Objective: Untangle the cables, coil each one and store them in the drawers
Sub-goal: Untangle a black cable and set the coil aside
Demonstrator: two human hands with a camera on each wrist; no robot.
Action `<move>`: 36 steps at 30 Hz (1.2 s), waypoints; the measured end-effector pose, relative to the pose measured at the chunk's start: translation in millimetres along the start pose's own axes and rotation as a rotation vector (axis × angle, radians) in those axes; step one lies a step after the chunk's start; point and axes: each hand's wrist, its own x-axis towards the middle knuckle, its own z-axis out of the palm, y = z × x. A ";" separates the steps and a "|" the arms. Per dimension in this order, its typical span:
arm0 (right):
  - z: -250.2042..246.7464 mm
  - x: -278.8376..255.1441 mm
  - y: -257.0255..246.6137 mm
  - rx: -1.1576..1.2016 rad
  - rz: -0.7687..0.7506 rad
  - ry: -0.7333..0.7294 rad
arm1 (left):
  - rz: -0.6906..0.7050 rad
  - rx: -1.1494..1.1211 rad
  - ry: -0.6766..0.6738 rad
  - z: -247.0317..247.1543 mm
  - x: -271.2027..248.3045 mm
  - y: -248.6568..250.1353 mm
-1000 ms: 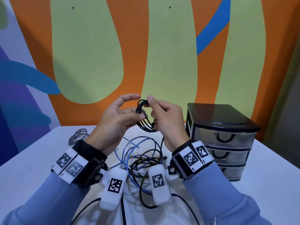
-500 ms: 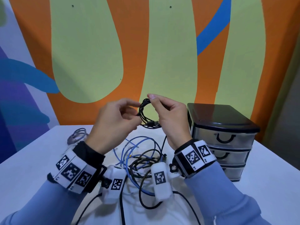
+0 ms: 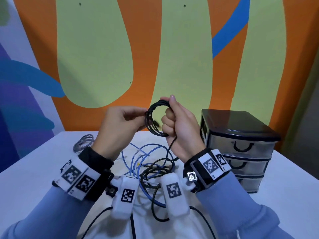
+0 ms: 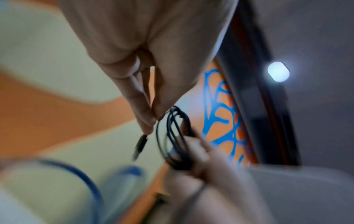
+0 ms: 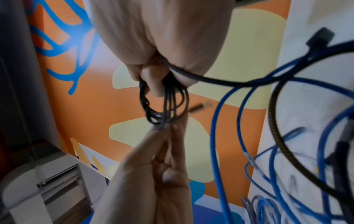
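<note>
Right hand (image 3: 181, 125): raised above the table, fingers curled through the black cable coil (image 3: 156, 119); thumb and forefinger close on the top of the loops, the lower fingers close on their bottom.
Left hand (image 3: 119, 125): thumb and forefinger tips are pressed together at the coil's left edge, pinching the strand there.
Coil's free end: in the left wrist view a plug (image 4: 140, 145) hangs just below the left fingertips (image 4: 148, 127), blurred.
Coil's tail: one black strand (image 3: 170, 144) drops from under the right palm into the heap below.
Cable heap (image 3: 151, 168): blue and braided black cables lie tangled on the white table (image 3: 34, 169), beneath both wrists.
Grey cable (image 3: 82, 142): coiled, beyond the left wrist.
Drawer unit (image 3: 236, 147): three drawers, all shut, just right of the right hand.
</note>
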 end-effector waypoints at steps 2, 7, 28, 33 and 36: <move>1.9 -0.5 2.9 0.060 -0.003 0.016 | -0.110 -0.252 -0.031 4.4 -3.5 7.4; 5.5 -1.2 7.8 -0.011 -0.083 0.112 | -0.126 -0.366 -0.087 5.9 -5.9 12.5; -7.0 4.8 -11.9 0.010 0.131 0.009 | 0.167 0.216 -0.224 6.6 -3.9 -2.5; -0.6 5.1 -15.4 0.205 0.041 0.024 | -0.141 0.024 -0.527 3.5 -8.1 0.5; -1.2 4.2 -23.9 0.334 0.038 -0.016 | -0.134 -0.058 -0.667 10.8 -15.6 0.4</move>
